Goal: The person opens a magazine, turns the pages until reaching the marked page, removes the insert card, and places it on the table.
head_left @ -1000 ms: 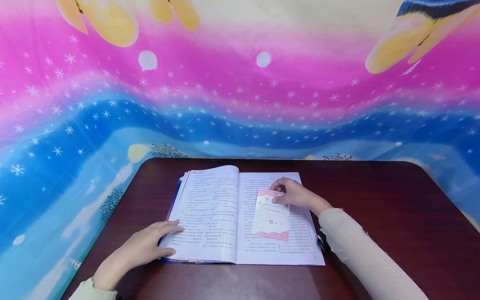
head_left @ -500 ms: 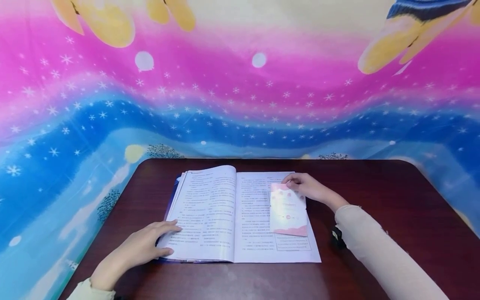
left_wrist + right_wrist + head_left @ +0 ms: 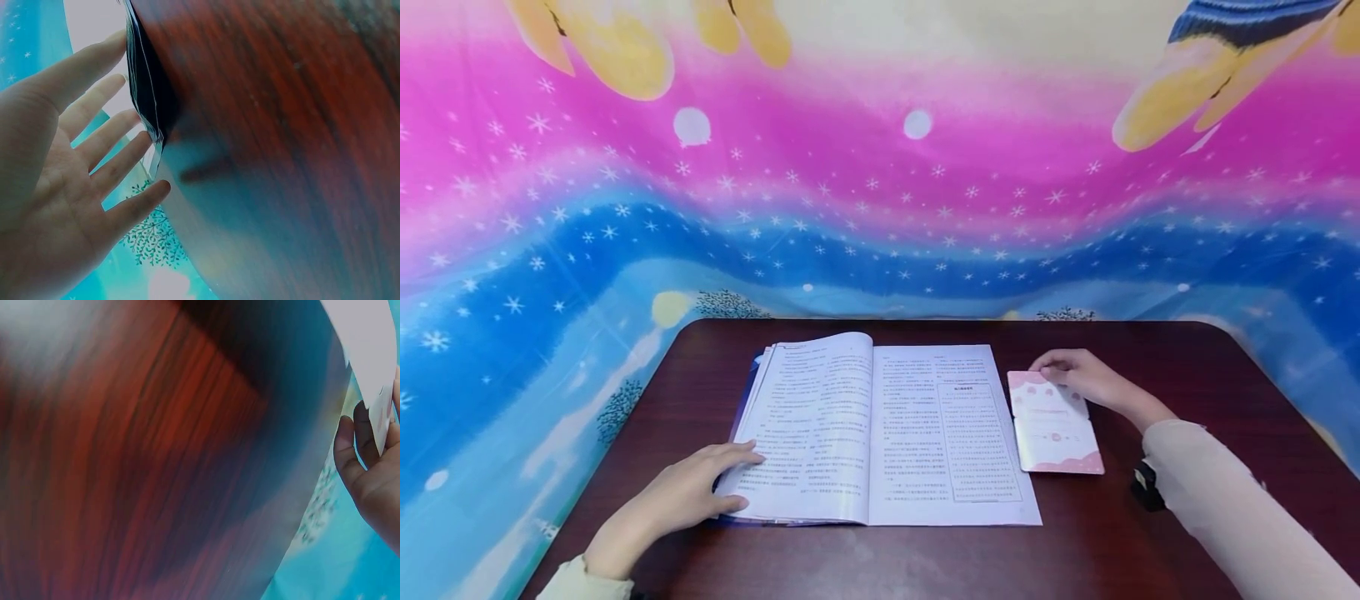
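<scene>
An open book (image 3: pixel 820 433) lies on the dark wooden table, its printed pages facing up. My left hand (image 3: pixel 688 492) rests on the lower left edge of the left page, fingers spread and fairly straight. In the left wrist view the same hand (image 3: pixel 81 156) has thumb and fingertips at the edge of the book's page stack (image 3: pixel 140 81). My right hand (image 3: pixel 1090 379) pinches the top edge of a pink and white card (image 3: pixel 1052 429), just right of the book. Seen from the right wrist, the card (image 3: pixel 372 356) hangs from the fingers of the right hand (image 3: pixel 378 469).
The dark red-brown table (image 3: pixel 925 562) extends around the book, with rounded far corners. Behind it hangs a colourful cloth (image 3: pixel 880 208) with snowflakes. A black strap or device (image 3: pixel 1147 486) shows at the right wrist.
My right hand has carried the card rightward, from above the right page to beyond the book's right edge. The left hand stays at the left page.
</scene>
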The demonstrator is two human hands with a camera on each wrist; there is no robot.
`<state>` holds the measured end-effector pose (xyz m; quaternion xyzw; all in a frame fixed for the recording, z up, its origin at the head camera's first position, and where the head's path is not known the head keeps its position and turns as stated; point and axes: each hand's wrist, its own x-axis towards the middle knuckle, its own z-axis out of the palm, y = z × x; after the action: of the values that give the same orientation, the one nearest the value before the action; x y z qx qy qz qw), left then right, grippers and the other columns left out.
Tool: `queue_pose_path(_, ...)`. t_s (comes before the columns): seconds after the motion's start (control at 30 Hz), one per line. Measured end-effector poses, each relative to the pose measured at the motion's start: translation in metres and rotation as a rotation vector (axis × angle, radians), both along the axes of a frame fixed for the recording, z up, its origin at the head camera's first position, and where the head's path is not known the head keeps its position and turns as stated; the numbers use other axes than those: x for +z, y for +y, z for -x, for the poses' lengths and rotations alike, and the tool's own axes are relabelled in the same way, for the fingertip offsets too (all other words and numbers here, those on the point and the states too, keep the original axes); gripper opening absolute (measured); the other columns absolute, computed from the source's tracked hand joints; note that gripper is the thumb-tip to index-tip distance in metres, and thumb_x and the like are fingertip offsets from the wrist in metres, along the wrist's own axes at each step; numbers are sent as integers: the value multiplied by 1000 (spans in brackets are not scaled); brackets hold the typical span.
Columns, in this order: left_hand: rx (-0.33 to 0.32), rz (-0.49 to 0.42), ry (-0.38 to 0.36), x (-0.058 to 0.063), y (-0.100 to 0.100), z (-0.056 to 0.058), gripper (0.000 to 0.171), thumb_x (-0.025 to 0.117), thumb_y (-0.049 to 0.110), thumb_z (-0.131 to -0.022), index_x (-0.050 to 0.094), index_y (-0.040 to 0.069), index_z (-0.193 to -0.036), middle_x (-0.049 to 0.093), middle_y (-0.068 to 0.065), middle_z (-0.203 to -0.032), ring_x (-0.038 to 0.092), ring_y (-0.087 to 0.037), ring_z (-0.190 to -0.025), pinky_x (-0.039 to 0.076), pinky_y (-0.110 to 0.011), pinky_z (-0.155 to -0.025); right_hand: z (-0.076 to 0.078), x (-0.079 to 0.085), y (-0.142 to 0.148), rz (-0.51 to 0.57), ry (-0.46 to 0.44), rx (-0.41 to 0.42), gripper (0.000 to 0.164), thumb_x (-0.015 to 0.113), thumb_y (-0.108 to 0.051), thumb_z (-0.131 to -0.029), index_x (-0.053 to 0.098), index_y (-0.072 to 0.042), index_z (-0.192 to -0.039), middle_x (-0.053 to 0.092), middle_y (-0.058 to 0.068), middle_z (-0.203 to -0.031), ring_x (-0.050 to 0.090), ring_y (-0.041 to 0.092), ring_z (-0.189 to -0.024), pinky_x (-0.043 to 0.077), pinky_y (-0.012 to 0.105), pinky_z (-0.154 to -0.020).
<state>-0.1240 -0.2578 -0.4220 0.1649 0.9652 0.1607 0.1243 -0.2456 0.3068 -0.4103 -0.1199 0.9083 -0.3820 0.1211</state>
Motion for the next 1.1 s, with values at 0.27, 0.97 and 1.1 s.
queue_pose_path(0.27,6,-4,-13,1,-2,-1,53,82,34,-81,67,18,-129,53,-8,-144,46,-36,-133,43,-59,-99,-4,-5,22,-44,-13,-26,25,51,-12,-103,66,1,-118,67,13,-105,57,23,-85,45,35,-72)
queue_pose_path(0.97,11,27,19,7,22,15,49,85,23,-77,67,16,-122,53,-12,-140,48,-36,-128,48,-55,-93,-2,-12,40,-94,118,-98,38,57,-23,-102,60,4,-128,62,27,-121,58,39,-106,50,37,-72)
queue_pose_path(1.1,35,18,59,13,29,19,51,85,18,-77,65,12,-124,48,-16,-143,46,-37,-128,49,-54,-92,-7,-8,36,-87,179,-137,39,56,-28,-102,61,2,-128,62,24,-122,57,39,-109,51,45,-77)
